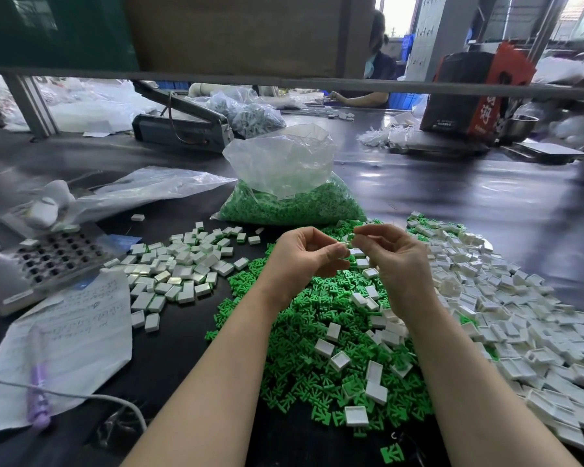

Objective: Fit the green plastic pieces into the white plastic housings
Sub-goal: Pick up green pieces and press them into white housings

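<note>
A heap of loose green plastic pieces (321, 338) covers the dark table in front of me, with a few white housings lying on it. Empty white housings (520, 332) are piled at the right. My left hand (304, 261) and my right hand (395, 264) are raised together over the green heap, fingers curled. Between their fingertips they pinch one small white housing (346, 243); a trace of green shows at it. A group of white housings with green showing inside (182, 264) lies at the left.
A clear bag full of green pieces (290, 200) stands behind the hands. At the left lie a grey perforated device (48, 261), a handwritten paper (71, 338), a purple pen (38, 392) and a cable (91, 397). Another person (375, 62) works across the table.
</note>
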Demonstrator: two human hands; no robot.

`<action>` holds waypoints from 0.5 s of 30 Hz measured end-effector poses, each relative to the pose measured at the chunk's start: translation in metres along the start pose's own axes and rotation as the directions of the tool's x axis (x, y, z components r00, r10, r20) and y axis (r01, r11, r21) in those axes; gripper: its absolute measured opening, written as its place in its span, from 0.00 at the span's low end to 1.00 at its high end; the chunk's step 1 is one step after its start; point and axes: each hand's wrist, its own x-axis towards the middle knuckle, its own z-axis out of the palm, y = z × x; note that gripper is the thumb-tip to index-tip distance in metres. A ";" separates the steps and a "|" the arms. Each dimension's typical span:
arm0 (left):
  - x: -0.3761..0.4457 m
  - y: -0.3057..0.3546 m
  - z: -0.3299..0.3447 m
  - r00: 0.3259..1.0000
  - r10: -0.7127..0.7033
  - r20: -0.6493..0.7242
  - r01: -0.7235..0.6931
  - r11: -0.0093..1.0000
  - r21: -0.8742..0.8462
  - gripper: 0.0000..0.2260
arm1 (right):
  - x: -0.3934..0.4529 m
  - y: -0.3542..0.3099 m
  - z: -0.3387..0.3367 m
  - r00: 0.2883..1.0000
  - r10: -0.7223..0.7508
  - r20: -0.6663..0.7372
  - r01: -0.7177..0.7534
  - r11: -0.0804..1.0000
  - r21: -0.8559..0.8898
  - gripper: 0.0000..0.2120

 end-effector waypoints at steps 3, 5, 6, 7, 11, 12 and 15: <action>0.000 -0.002 0.000 0.999 0.030 -0.024 -0.031 0.999 -0.024 0.06 | 0.000 -0.001 0.000 0.999 -0.014 0.030 0.013 1.000 0.012 0.06; 0.000 -0.003 -0.002 0.997 0.046 -0.055 -0.049 0.998 -0.048 0.09 | -0.001 -0.002 0.001 0.999 -0.020 0.050 0.020 1.000 0.012 0.07; 0.000 -0.003 -0.002 0.996 0.053 -0.071 -0.057 0.997 -0.044 0.10 | -0.001 -0.003 0.001 0.998 -0.025 0.057 0.025 1.000 0.007 0.06; 0.000 -0.003 -0.003 0.994 0.062 -0.085 -0.065 0.998 -0.026 0.11 | -0.002 -0.003 0.002 0.997 -0.032 0.064 0.032 1.000 0.002 0.06; -0.001 -0.003 -0.004 0.991 0.088 -0.096 -0.089 0.996 0.002 0.11 | -0.003 -0.006 0.004 0.995 -0.041 0.087 0.042 0.999 -0.004 0.05; -0.002 -0.003 -0.003 0.991 0.091 -0.096 -0.091 0.996 -0.004 0.12 | -0.003 -0.006 0.004 0.995 -0.042 0.089 0.043 0.999 -0.008 0.04; -0.002 -0.003 -0.003 0.990 0.091 -0.107 -0.095 0.995 -0.031 0.11 | -0.003 -0.006 0.004 0.995 -0.042 0.090 0.044 0.999 -0.023 0.04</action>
